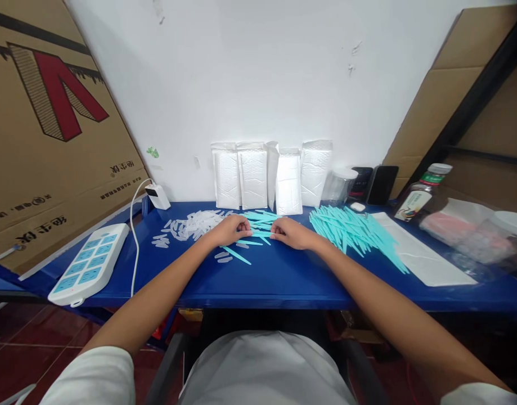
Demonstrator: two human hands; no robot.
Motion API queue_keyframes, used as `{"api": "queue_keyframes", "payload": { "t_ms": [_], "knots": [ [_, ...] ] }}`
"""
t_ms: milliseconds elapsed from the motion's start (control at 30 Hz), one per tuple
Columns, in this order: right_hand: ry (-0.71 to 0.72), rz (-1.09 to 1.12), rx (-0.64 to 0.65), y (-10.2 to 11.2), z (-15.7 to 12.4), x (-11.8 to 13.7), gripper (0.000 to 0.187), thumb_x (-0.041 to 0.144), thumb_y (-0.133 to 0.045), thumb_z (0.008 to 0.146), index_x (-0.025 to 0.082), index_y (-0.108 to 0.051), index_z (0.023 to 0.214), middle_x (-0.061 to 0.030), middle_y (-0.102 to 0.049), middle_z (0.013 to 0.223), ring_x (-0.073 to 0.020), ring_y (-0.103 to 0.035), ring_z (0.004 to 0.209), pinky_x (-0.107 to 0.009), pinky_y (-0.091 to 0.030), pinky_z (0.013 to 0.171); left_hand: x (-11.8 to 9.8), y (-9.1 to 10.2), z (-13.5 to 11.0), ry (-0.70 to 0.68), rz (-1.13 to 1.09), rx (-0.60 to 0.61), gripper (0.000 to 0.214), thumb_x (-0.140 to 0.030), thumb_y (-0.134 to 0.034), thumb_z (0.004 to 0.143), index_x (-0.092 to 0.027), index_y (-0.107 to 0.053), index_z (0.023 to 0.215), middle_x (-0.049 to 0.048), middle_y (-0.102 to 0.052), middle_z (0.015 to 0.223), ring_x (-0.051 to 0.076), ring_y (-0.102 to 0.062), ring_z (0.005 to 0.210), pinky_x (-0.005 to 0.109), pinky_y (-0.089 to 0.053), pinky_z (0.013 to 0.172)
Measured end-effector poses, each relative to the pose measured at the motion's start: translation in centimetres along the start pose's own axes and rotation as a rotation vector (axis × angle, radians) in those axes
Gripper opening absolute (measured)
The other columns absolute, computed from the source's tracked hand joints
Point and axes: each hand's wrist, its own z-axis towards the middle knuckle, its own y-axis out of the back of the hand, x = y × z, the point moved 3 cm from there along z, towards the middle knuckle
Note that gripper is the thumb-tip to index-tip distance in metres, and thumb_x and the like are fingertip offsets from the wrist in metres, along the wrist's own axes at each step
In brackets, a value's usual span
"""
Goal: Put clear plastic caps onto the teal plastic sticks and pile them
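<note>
My left hand [233, 229] and my right hand [290, 232] are close together over the blue table [250, 284]. Each pinches one end of a slim teal plastic stick [261, 234] stretched between them. More teal sticks [260, 216] lie behind and under the hands, and a loose one [237, 255] slants in front of my left hand. Left of that hand spreads a pile of small translucent plastic pieces [194, 225], a few of them [223, 257] lying nearer the front. To the right of my right hand is a large heap of teal sticks [351, 228]. Fine detail is too small to make out.
White padded envelopes [253, 177] lean against the wall. A power strip [89, 264] and white cable [134, 242] occupy the left side. Toward the right are a clear jar [341, 185], phones [382, 185], a bottle [422, 191] and a flat white envelope [427, 253].
</note>
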Motion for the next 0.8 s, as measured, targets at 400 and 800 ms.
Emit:
{"api": "queue_keyframes", "payload": {
  "t_ms": [400, 800],
  "knots": [
    [0.043, 0.214, -0.257, 1.3, -0.2, 0.0, 0.026, 0.042, -0.052, 0.104, 0.021, -0.066, 0.106, -0.0013, -0.069, 0.076, -0.0196, -0.066, 0.069, -0.03, -0.048, 0.073, -2.3, 0.4, 0.0, 0.013, -0.173, -0.248, 0.049, -0.058, -0.05, 0.104, -0.017, -0.076, 0.116, 0.0046, -0.076, 0.082, 0.021, -0.068, 0.076, 0.03, -0.051, 0.073],
    [0.186, -0.007, -0.25, 1.6, -0.1, 1.4, 0.041, 0.044, -0.045, 0.109, 0.02, -0.072, 0.091, -0.0086, -0.07, 0.089, -0.0224, -0.062, 0.084, -0.032, -0.044, 0.08, -2.5, 0.6, 0.0, 0.011, -0.277, -0.383, 0.046, -0.057, -0.065, 0.098, -0.017, -0.084, 0.108, 0.0078, -0.081, 0.084, 0.024, -0.073, 0.077, 0.032, -0.056, 0.075]
  ]
}}
